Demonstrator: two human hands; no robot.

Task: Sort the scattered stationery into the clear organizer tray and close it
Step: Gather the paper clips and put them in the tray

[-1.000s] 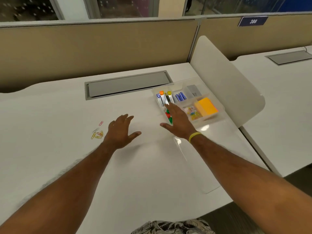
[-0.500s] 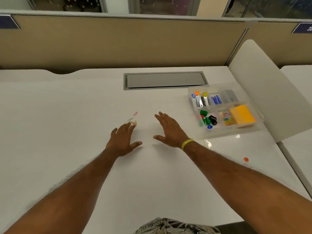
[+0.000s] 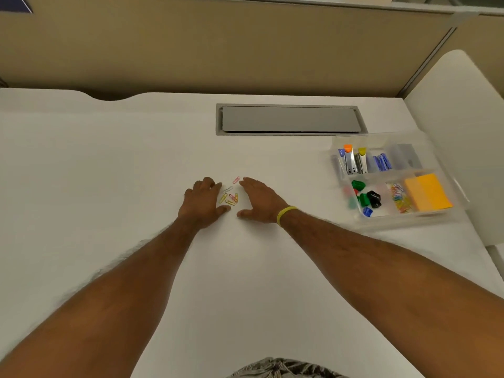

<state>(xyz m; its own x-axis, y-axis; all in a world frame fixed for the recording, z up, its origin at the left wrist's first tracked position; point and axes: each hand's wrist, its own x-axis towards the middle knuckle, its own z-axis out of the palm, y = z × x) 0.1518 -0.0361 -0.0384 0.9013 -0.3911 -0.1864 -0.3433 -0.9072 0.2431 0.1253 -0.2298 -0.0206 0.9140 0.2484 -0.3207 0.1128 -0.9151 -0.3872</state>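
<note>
Head view: the left hand (image 3: pixel 203 203) and right hand (image 3: pixel 263 199) lie flat on the desk (image 3: pixel 109 186), fingers relaxed and holding nothing, flanking the loose paper clips (image 3: pixel 230 197), probably to herd them together. The clear organizer tray (image 3: pixel 409 219) sits uncovered to the right, well apart, partly filled.

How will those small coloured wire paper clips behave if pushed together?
The small coloured wire paper clips lie flat on the white desk, so they probably slide easily. They look thin and light, likely hard to pinch singly. Bunched between the left hand and right hand, some may snag.
</note>
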